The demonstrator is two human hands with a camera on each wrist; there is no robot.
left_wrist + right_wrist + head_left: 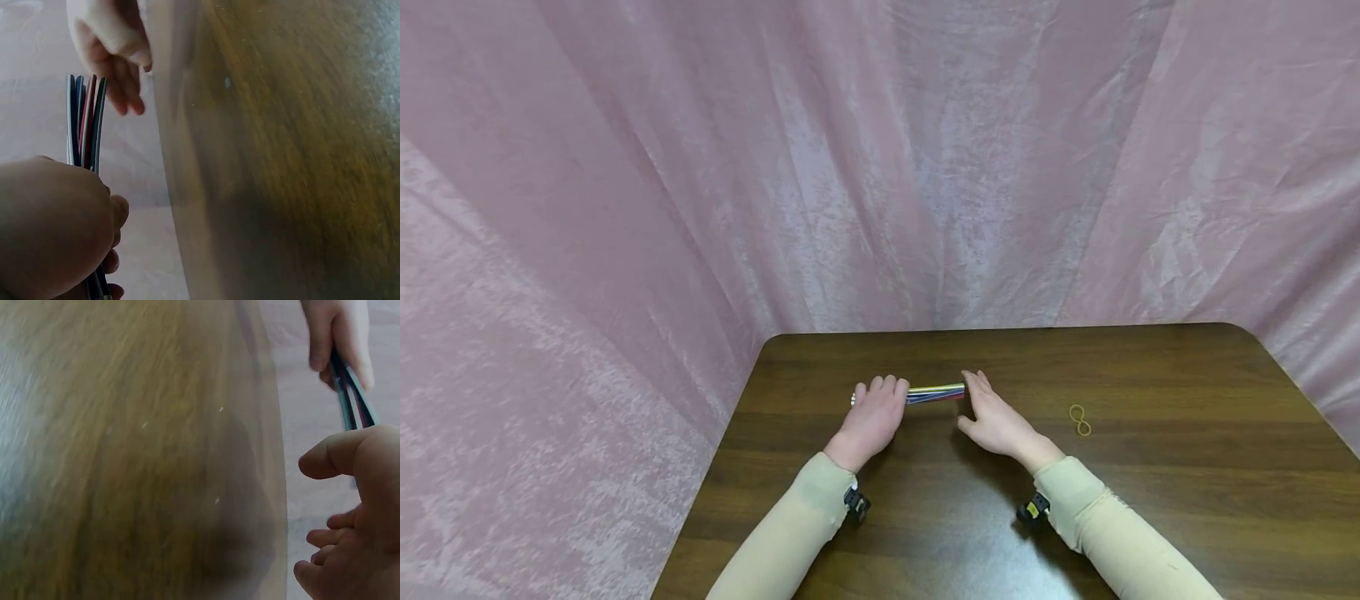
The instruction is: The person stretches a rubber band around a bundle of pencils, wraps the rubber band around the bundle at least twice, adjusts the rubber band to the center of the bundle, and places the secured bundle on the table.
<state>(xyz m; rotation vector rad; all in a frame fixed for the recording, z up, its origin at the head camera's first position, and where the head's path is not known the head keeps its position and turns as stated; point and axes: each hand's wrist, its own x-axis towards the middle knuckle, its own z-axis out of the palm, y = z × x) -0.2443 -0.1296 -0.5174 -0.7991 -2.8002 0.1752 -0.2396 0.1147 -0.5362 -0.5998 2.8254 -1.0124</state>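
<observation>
- Both pale sleeves, left (pixel 786 533) and right (pixel 1138 537), reach in from the near side, the forearms angled toward each other.
- The right hand (pixel 997 423) holds nothing; its fingers are extended and its thumb stands apart, palm toward the sticks. For good work, that palm would best be square to the ends, pressing lightly and evenly so none skews.
- The left hand (pixel 876 414) grips the sticks from above, fingers curled round them. A snug but not crushing hold seems right: too tight and single sticks cannot slide level, too loose and they fan out.
- The bundle of thin coloured sticks (pixel 936 394) lies between the hands, seemingly raised off the surface (pixel 1195 500). Its free ends are just beside the right fingers; contact cannot be told.
- Well apart, right of the right hand, a yellow band (pixel 1080 420) lies in a figure eight.
- A pink curtain (pixel 925 167) hangs behind.
</observation>
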